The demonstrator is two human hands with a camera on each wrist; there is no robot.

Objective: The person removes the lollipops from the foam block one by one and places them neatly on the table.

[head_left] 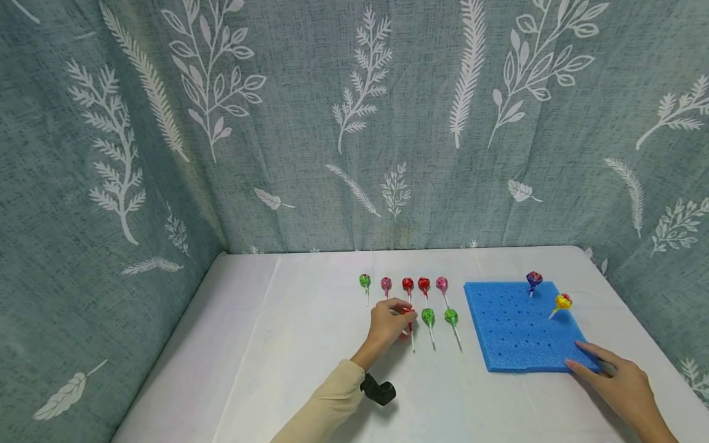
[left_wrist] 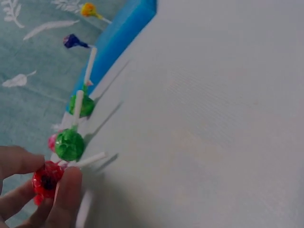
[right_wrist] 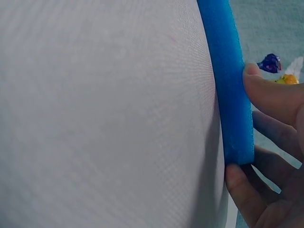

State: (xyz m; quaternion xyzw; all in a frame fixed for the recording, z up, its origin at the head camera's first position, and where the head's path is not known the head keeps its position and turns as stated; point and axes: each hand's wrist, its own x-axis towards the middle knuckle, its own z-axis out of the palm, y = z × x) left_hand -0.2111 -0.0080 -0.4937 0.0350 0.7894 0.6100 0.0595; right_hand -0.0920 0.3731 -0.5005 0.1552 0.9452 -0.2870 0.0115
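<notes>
Thumb and fingertips of my left hand (head_left: 388, 323) pinch a red lollipop (left_wrist: 47, 179) by its wrapped head, its white stick pointing toward me. Beside it on the right lie two green lollipops, one near (head_left: 428, 317) and one farther right (head_left: 451, 317). My right hand (head_left: 623, 381) grips the near right corner of a blue foam board (head_left: 520, 354), with fingers spread along its edges. Standing tilted in the board are a purple lollipop (head_left: 534, 279) and a yellow-and-red lollipop (head_left: 563, 301).
Behind the left hand runs a row of lollipops: a green one (head_left: 364, 280), a pink one (head_left: 386, 283), two reds and another pink one (head_left: 441, 283). Small holes dot the board. Patterned green-grey cloth (head_left: 310, 203) walls the white table (head_left: 288, 344) at back and sides.
</notes>
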